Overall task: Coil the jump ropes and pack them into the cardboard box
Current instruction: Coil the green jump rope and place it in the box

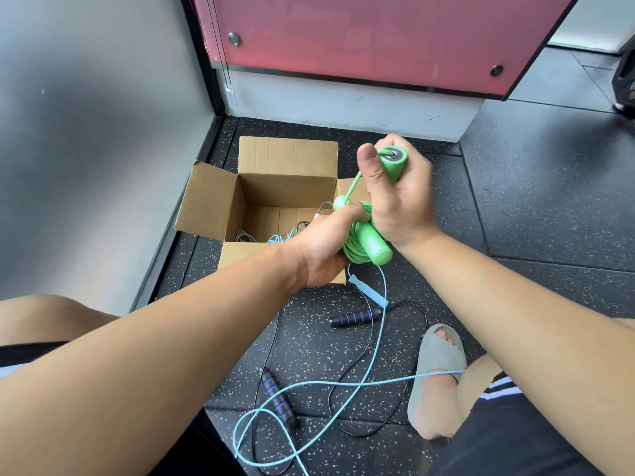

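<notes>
Green jump rope (357, 247) sits coiled in your left hand (326, 242), whose fingers curl round the bundle just above the near right corner of the open cardboard box (285, 156). Your right hand (398, 201) clamps one green handle (395, 164) upright, thumb along its side; the second handle (375, 244) juts from the coil. Pale cord (247, 237) lies inside the box. A light blue rope (376, 338) and a black rope (354, 318) sprawl loose on the speckled floor (515, 235) near your sandal (436, 359).
</notes>
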